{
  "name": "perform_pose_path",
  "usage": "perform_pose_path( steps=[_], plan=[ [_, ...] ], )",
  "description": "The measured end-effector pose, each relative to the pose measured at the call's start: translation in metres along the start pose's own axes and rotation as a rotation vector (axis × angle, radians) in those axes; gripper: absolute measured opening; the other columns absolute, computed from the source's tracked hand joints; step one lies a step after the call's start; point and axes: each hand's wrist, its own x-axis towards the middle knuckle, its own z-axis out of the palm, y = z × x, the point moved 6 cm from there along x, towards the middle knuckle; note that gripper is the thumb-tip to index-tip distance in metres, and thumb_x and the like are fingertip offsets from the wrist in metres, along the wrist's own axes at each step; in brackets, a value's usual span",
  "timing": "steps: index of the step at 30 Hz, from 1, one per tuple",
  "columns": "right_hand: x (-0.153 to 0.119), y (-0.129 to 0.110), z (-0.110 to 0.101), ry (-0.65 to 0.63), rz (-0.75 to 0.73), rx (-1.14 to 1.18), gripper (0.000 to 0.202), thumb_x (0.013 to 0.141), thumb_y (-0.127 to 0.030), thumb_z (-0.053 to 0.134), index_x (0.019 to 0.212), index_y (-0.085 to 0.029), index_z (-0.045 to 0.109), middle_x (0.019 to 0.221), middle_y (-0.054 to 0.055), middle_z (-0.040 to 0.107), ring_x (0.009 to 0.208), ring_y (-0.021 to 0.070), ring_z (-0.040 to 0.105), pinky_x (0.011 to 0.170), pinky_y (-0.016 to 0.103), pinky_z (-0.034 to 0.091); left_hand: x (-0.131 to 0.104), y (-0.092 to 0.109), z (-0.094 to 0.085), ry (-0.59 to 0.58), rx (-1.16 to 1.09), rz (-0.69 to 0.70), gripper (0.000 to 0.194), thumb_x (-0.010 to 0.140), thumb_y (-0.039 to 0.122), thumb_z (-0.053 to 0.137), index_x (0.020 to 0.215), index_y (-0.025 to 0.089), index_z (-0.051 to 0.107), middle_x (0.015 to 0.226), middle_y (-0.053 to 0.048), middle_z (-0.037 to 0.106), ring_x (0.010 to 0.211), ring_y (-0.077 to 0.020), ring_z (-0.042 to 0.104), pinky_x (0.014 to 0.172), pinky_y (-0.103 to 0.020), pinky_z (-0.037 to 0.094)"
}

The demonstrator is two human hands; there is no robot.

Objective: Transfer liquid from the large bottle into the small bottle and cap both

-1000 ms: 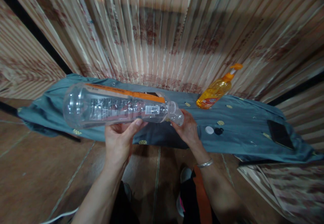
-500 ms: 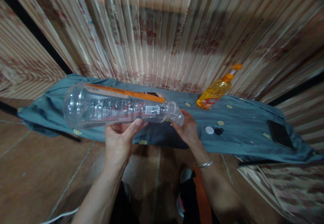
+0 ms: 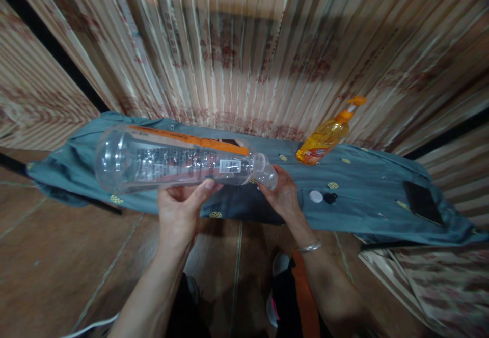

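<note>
Crosswise, clear bottle (image 3: 183, 162) in left grip (image 3: 179, 213).

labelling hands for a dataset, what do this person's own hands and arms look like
The left hand and right hand are both bare, with no glove or sleeve showing on either side. A silvery bangle circles the right wrist; none shows on the left.

The pump bottle (image 3: 323, 142) has passing room over the counter (image 3: 369, 175) to its right, but the curtain (image 3: 248, 63) behind and large clear bottle (image 3: 179, 162) leftward obstruct.
</note>
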Motion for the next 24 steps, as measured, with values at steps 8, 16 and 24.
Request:
perform_pose_path(
  steps=[8,16,24],
  plan=[
    [0.0003,-0.0009,-0.0007,-0.011,-0.008,0.007,0.05,0.084,-0.041,0.068,0.128,-0.02,0.056,0.116,0.014,0.074,0.108,0.0324,0.071,0.096,0.051,0.058,0.0004,0.0007,0.002,-0.011,-0.003,0.006,0.048,0.048,0.034,0.1,0.081,0.016,0.071,0.078,-0.003,0.078,0.074,-0.0223,0.076,0.073,-0.04,0.068],
    [0.0011,-0.0012,-0.0023,0.001,-0.014,0.015,0.05,0.084,-0.041,0.069,0.128,-0.019,0.057,0.115,0.014,0.075,0.106,0.033,0.072,0.093,0.052,0.06,0.0005,-0.0007,0.0021,-0.007,-0.024,0.013,0.046,0.047,0.03,0.101,0.08,0.016,0.072,0.077,-0.002,0.078,0.073,-0.0195,0.076,0.071,-0.036,0.069],
    [0.0011,-0.0009,-0.0029,-0.006,0.004,0.03,0.05,0.083,-0.041,0.07,0.127,-0.02,0.056,0.115,0.014,0.075,0.107,0.0332,0.072,0.094,0.052,0.059,0.0001,0.0019,0.0059,-0.018,-0.011,0.025,0.053,0.047,0.032,0.101,0.089,0.017,0.073,0.08,-0.003,0.079,0.074,-0.02,0.076,0.075,-0.039,0.069]
  ],
)
